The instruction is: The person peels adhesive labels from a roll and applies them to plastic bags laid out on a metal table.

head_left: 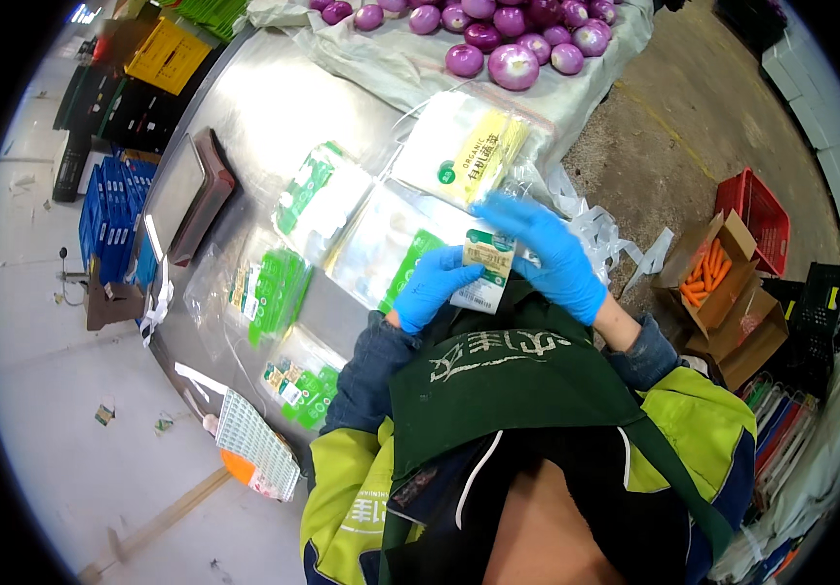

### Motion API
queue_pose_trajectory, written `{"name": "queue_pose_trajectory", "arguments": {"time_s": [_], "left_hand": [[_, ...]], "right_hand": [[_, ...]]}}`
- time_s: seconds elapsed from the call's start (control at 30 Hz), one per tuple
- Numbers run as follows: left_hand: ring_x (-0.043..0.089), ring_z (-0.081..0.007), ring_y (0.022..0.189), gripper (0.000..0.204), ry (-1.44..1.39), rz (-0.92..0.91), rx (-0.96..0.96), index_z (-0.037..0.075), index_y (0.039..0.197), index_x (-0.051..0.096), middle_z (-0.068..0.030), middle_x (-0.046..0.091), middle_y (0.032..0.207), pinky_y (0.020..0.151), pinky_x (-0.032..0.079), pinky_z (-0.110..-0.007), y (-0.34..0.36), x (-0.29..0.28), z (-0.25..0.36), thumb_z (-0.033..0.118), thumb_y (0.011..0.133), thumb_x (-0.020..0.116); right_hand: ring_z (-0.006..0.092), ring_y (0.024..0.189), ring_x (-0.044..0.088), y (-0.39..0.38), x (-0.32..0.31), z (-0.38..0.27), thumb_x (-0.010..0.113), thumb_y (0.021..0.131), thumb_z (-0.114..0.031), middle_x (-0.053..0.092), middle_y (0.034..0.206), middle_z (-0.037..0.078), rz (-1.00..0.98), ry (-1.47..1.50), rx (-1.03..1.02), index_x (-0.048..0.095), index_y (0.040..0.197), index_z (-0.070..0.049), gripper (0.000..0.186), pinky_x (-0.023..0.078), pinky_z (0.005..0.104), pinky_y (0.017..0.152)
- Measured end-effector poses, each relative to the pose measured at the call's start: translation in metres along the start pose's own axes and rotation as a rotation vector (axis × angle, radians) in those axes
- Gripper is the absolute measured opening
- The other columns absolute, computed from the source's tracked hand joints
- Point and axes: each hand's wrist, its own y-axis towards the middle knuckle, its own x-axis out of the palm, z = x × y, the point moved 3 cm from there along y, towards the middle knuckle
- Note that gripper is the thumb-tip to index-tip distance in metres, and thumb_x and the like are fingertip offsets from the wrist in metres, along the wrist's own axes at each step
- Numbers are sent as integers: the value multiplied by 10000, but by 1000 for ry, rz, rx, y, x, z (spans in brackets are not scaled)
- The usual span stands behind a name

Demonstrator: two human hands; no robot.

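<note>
I hold a small printed label (479, 295), beige and green above with a white lower part, in front of my apron. My left hand (428, 289), in a blue glove, pinches its left edge. On the other side is my right hand (558, 255), also blue-gloved, its fingers stretched out and slightly blurred; its thumb is close to the label's right edge. Just beyond lie clear plastic bags with a green print (378, 244) and a stack of bags with a yellow panel (459, 146). Whether the label is one piece or several stacked, I cannot tell.
Peeled purple onions (513, 66) are heaped on a pale sheet at the metal table's (245, 107) far end. More green-printed bags (279, 292) and a dark-framed tray-like object (201, 200) lie left. Right, carrots (706, 273) fill a cardboard box beside a red crate (756, 219).
</note>
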Motion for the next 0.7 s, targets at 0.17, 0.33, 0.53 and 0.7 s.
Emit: {"name": "queue_pose_trajectory", "arguments": {"time_s": [0.17, 0.33, 0.53, 0.7], "left_hand": [[597, -69, 787, 186, 536, 247, -72, -6, 1028, 684, -23, 681, 855, 750, 483, -214, -22, 0, 27, 69, 857, 687], [546, -92, 795, 234, 377, 332, 276, 10, 1022, 681, -6, 626, 849, 748, 465, -253, -37, 21, 29, 37, 793, 723], [588, -104, 806, 181, 512, 496, 360, 2, 980, 675, -21, 656, 882, 762, 488, -253, -46, 2, 28, 19, 803, 714], [538, -75, 705, 44, -48, 912, 487, 48, 844, 634, -3, 620, 781, 649, 440, -233, -60, -77, 45, 61, 875, 662]], "right_hand": [[182, 1068, 635, -13, 22, 22, 625, 883, -38, 670, 1176, 88, -178, 390, 326, 539, 1366, -115, 496, 489, 288, 934], [165, 1018, 652, -11, 22, 17, 696, 845, -86, 681, 1146, 81, -263, 331, 338, 542, 1358, -119, 537, 506, 283, 900], [188, 857, 689, -9, 31, 24, 729, 837, -153, 706, 1001, 137, -304, 169, 283, 602, 1281, -109, 464, 533, 304, 785], [239, 733, 676, -36, 45, 84, 733, 829, -198, 710, 937, 147, -141, 83, 324, 647, 1191, -72, 393, 527, 331, 693]]}}
